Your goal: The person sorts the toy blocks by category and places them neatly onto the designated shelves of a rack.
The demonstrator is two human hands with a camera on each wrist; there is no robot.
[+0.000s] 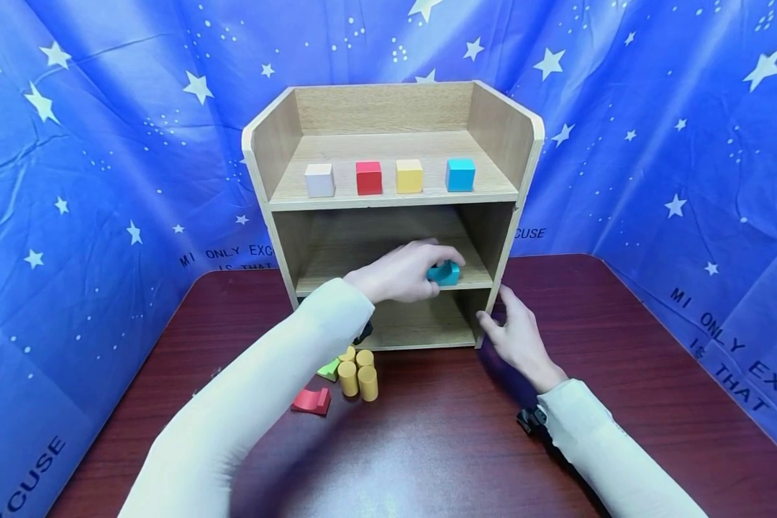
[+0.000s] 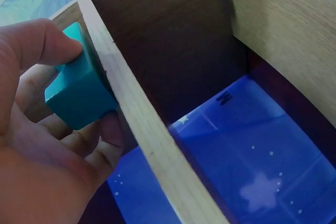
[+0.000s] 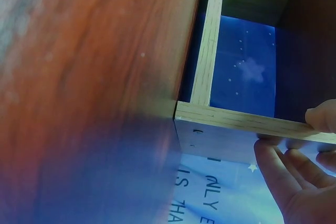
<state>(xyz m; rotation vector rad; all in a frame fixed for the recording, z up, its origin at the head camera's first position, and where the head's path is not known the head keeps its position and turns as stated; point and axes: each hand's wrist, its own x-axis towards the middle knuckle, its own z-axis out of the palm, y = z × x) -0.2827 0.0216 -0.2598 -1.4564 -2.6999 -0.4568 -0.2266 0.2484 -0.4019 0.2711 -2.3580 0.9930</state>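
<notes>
My left hand (image 1: 409,272) pinches a teal block with a curved notch (image 1: 444,273) at the front edge of the middle shelf, toward its right end. In the left wrist view the thumb presses one side of the teal block (image 2: 79,90) and fingers curl beneath it; it sits right against the board's edge (image 2: 134,98). My right hand (image 1: 518,334) grips the right side panel of the wooden shelf unit (image 1: 505,248) low down. The right wrist view has its thumb at the panel's front edge (image 3: 247,120) and the fingers against the outer face.
On the top board stand a white cube (image 1: 320,180), a red cube (image 1: 369,178), a yellow cube (image 1: 409,176) and a blue cube (image 1: 460,175). Several yellow cylinders (image 1: 367,383), a red notched block (image 1: 311,401) and a partly hidden green block (image 1: 329,370) are on the table (image 1: 427,446).
</notes>
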